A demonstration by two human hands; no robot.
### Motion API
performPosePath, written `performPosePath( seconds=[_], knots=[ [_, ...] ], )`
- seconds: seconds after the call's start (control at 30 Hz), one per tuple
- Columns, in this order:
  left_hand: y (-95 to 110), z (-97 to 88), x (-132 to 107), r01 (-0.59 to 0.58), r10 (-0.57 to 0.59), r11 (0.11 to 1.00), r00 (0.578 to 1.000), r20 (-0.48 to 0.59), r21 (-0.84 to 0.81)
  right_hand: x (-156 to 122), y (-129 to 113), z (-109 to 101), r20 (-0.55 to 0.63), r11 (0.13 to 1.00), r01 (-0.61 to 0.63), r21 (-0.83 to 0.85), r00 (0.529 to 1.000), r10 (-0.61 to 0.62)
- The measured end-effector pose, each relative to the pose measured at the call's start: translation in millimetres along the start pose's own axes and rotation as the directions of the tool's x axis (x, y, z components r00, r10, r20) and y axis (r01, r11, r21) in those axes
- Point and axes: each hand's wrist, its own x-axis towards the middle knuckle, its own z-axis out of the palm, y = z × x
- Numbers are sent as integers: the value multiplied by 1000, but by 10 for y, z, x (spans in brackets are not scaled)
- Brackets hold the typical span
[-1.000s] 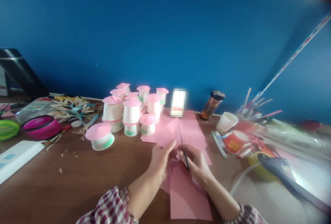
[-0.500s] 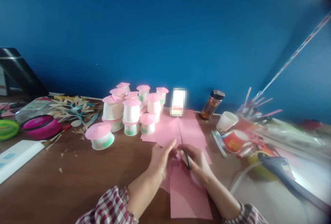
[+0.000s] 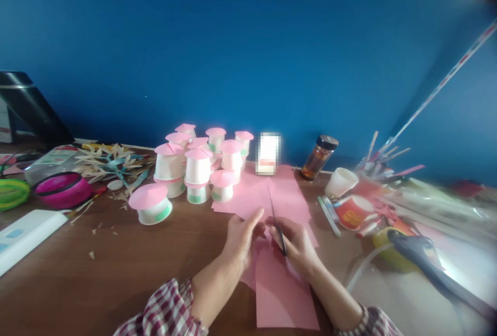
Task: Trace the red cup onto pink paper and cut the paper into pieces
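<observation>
My right hand is closed round a pair of scissors whose blades point away from me over the pink paper. My left hand pinches a small pink paper piece right beside the blades. Both hands hover over pink paper sheets lying on the brown table. A cluster of several white paper cups with pink cone lids stands just beyond, with one lidded cup apart at the left.
A brown-liquid jar with a black lid stands at the back, beside a white cup and a red cup. Straw scraps, a pink bowl and a white box lie left. A glue gun lies right.
</observation>
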Motion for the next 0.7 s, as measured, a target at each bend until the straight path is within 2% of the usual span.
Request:
performPosePath(
  seconds=[0.23,0.5,0.7],
  knots=[
    [10,5,-8,-3,3,1000,1000,19,3,9,16,-1,-4,1000,7,4,1000,-7],
    [12,11,-27,8,-8,1000,997,76,8,8,-74,-8,14,1000,21,-2,1000,-21],
    [29,21,-31,7,-8,1000,1000,26,15,11,-78,-13,3,1000,5,5,1000,-5]
  ],
)
